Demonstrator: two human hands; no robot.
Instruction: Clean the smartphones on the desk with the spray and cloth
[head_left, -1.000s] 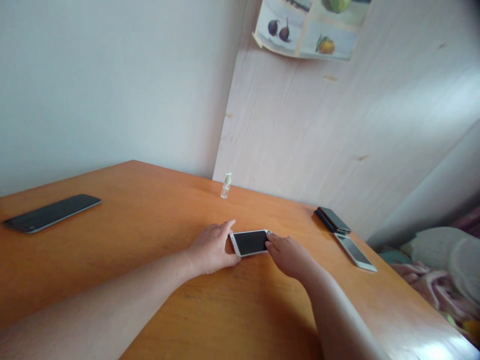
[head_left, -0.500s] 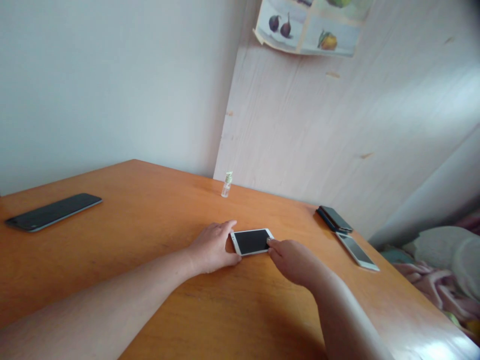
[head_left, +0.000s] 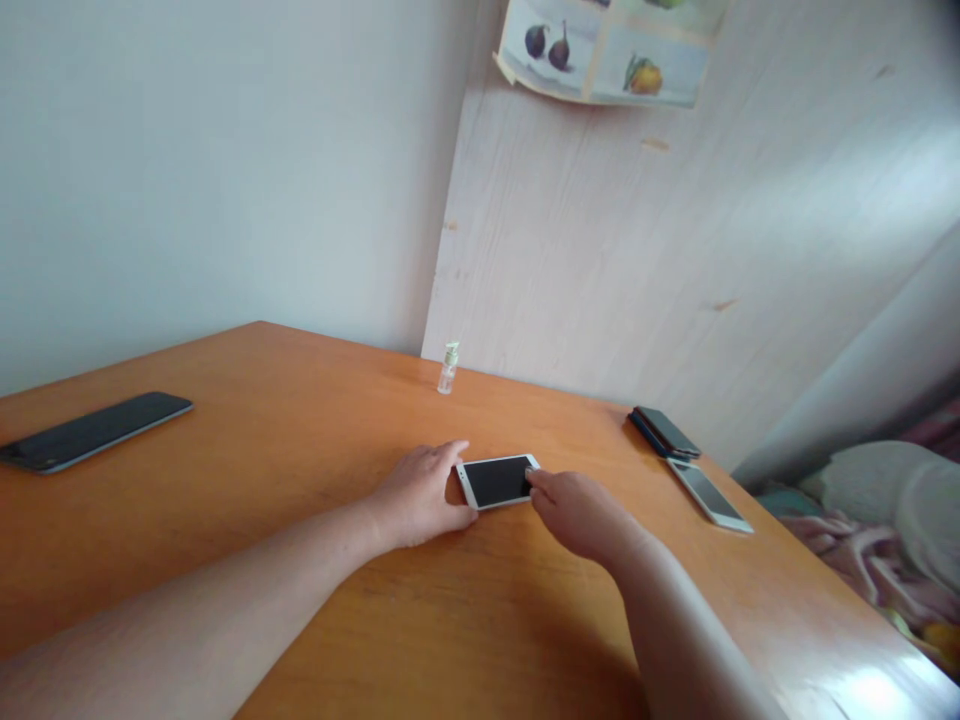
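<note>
A white phone [head_left: 498,481] with a dark screen lies flat on the orange wooden table [head_left: 300,560]. My left hand [head_left: 420,495] rests beside its left end, thumb and forefinger around that end, holding it in place. My right hand [head_left: 577,512] lies at the phone's right end, with a fingertip pressing on the lower right corner of the screen and the other fingers curled.
A large dark phone [head_left: 90,432] lies at the table's far left. A small clear spray bottle [head_left: 448,369] stands by the wall. Dark phones [head_left: 664,432] are stacked at the right edge, with a white phone [head_left: 709,494] beside them. Bedding [head_left: 870,530] lies beyond the table's right edge.
My right hand has drawn back slightly along the phone's right end. The left hand and phone stay in place; the view shifted a little.
</note>
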